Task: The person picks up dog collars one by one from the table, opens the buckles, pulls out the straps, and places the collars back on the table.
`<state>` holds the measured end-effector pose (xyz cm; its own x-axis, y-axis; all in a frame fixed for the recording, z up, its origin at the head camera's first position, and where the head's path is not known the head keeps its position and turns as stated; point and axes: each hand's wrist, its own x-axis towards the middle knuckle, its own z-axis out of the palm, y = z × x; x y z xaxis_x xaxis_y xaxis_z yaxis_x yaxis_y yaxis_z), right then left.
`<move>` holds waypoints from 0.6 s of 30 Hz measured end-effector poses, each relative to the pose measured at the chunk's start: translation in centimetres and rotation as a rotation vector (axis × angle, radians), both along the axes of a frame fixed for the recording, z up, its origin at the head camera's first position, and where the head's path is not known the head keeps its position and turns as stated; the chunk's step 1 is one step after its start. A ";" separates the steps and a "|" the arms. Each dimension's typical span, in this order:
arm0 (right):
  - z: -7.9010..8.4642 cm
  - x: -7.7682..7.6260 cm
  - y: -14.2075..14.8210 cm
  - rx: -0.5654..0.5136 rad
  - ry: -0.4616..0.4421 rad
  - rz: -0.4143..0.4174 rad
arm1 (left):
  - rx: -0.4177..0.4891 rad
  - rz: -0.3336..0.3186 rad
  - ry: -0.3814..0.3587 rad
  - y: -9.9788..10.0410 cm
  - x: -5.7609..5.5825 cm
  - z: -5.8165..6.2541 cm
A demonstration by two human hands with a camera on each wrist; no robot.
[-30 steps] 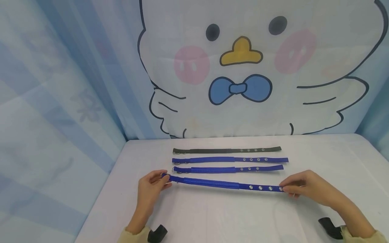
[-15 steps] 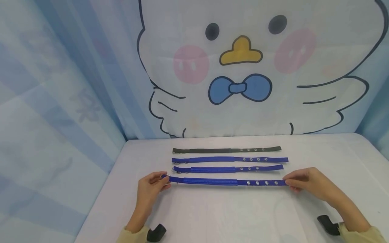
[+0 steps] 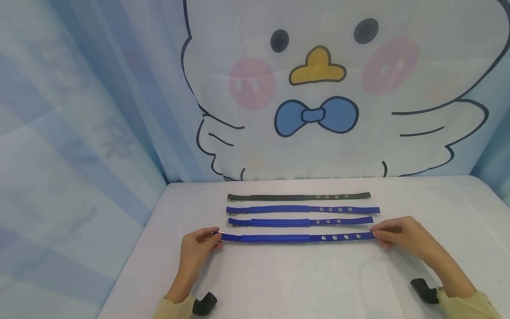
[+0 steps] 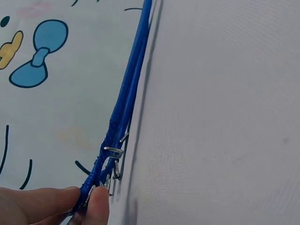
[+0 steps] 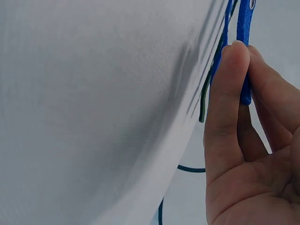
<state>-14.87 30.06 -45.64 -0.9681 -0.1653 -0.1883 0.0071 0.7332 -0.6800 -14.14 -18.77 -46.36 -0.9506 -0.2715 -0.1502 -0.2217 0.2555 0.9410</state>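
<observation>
A blue pet collar [image 3: 275, 238] with a padded middle and several metal eyelets is stretched level between my two hands, nearest me in a row of collars. My left hand [image 3: 197, 248] pinches its buckle end between thumb and fingers; metal hardware [image 4: 114, 152] shows just beyond the fingertips in the left wrist view. The eyelet end is pinched by my right hand [image 3: 402, 237], and its tip [image 5: 246, 96] pokes out past the thumb in the right wrist view. Close behind lie a second blue collar [image 3: 279, 223] and a third blue collar [image 3: 279, 209].
A dark green collar [image 3: 276, 197] lies farthest back, parallel to the blue ones. All lie on a white-covered table [image 3: 303, 283]. Behind the table's back edge hangs a curtain [image 3: 314, 155] with a cartoon bird; another blue curtain [image 3: 79, 177] hangs at the left.
The right hand has moved away from me, bringing the collar's eyelet end up from a slant to nearly parallel with the others. My left hand has hardly moved, and both grips stay the same.
</observation>
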 end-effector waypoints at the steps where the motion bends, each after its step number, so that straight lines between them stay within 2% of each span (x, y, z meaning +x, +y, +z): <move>1: -0.1 0.0 0.0 0.002 0.000 -0.003 | -0.002 -0.005 -0.002 -0.1 0.0 -0.1; 9: -0.7 -0.3 -0.1 0.021 -0.037 -0.045 | 0.006 -0.031 0.013 -0.4 -0.3 -0.8; 13: -0.8 -0.5 -0.2 0.050 -0.027 -0.049 | 0.018 -0.033 0.011 -0.5 -0.6 -1.1; 18: -0.7 -0.7 -0.6 0.074 -0.050 -0.083 | -0.015 -0.034 0.003 -0.4 -0.9 -1.5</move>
<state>-15.62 29.49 -46.35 -0.9670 -0.0690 -0.2453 0.1022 0.7767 -0.6215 -15.04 -19.15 -47.86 -0.9597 -0.2417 -0.1434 -0.2098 0.2766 0.9378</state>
